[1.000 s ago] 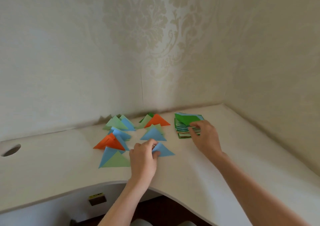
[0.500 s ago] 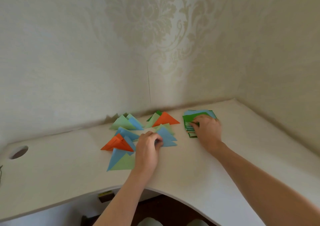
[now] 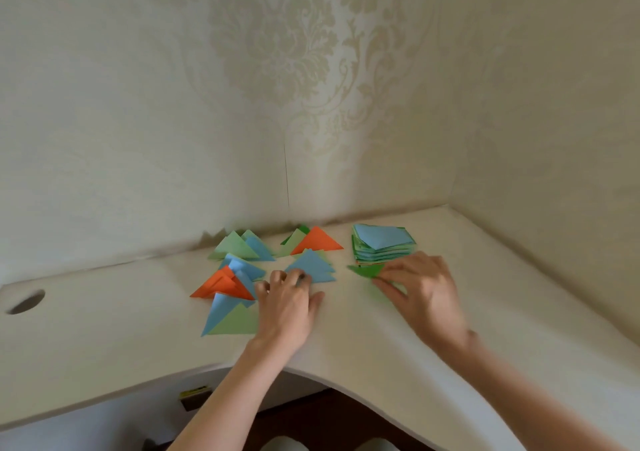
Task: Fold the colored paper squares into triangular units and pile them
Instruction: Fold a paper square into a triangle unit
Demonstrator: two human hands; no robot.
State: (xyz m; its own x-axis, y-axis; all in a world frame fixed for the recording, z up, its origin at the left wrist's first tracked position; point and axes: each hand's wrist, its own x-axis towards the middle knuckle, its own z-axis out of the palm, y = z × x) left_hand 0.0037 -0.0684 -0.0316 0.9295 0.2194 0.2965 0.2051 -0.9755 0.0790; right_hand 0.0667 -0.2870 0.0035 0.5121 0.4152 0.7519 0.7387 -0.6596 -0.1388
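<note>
Folded triangles in blue, light green and orange lie spread over the white desk [image 3: 138,339]. My left hand [image 3: 287,301] has its bent fingertips on the near edge of a blue triangle [image 3: 313,265] stacked on other triangles, and its thumb is spread away on the desk. A stack of paper squares [image 3: 381,244] with a blue sheet on top stands to the right. Just in front of that stack, my right hand [image 3: 419,288] pinches a dark green sheet [image 3: 365,270] between thumb and fingers. Most of the sheet is hidden under the hand.
An orange triangle [image 3: 223,286] and a blue and green pair [image 3: 228,320] lie left of my left hand. A round cable hole [image 3: 26,301] is at the far left. Patterned walls meet in a corner behind the desk, and its front edge curves inward near me.
My left hand slid the blue triangle back onto the other triangles and spread its thumb. My right hand drew the green sheet off the stack toward me, baring a blue sheet.
</note>
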